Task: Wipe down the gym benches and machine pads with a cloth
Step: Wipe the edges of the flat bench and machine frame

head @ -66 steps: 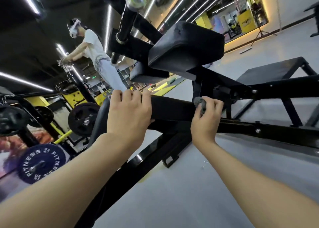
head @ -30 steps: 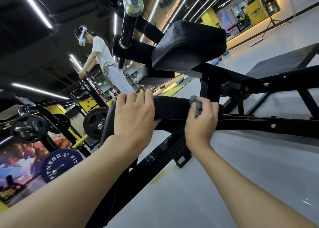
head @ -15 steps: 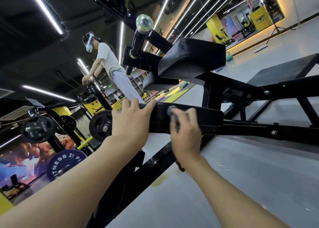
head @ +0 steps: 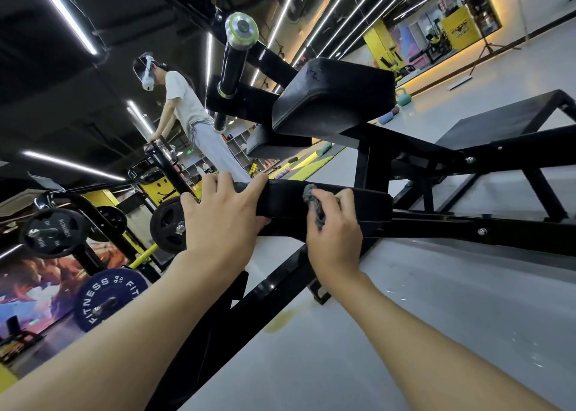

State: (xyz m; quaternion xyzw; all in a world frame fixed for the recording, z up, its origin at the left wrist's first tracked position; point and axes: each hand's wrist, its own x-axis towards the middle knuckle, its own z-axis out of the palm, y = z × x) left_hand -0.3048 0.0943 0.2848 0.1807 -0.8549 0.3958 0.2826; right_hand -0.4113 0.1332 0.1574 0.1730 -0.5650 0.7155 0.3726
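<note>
The grey cloth (head: 313, 203) is bunched in the curled fingers of the right hand (head: 335, 228) against the front of the low black pad (head: 285, 200); the left hand (head: 219, 220) clasps the pad's left end, fingers over its top edge; open floor (head: 452, 317) lies to the right of both hands.

Dim hall, hard white glare
Ceiling light strips (head: 65, 13) blow out white; the grey floor (head: 436, 317) shines softly; wide-angle edges bend; focus stays sharp.

The left forearm (head: 124, 332) and right forearm (head: 420, 345) are bare.
</note>
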